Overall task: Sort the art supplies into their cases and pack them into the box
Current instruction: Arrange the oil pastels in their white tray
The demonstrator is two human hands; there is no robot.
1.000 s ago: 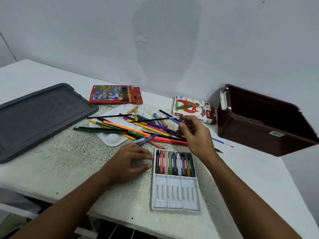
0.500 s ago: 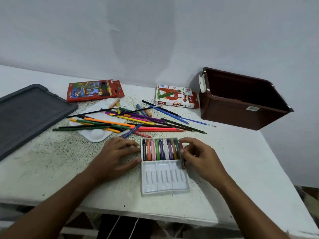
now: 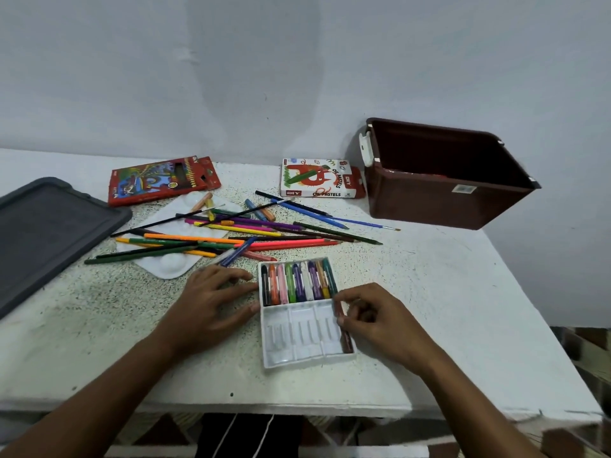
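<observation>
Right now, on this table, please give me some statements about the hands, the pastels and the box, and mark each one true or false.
1. The right hand holds a brown pastel at the right edge of the white tray. True.
2. The left hand grips a coloured pencil. False: it rests beside the tray, holding nothing.
3. The tray's far row holds pastels. True.
4. The brown box has its lid on. False: it stands open.

Brown box, white tray — red pencil case, grey lid.
</observation>
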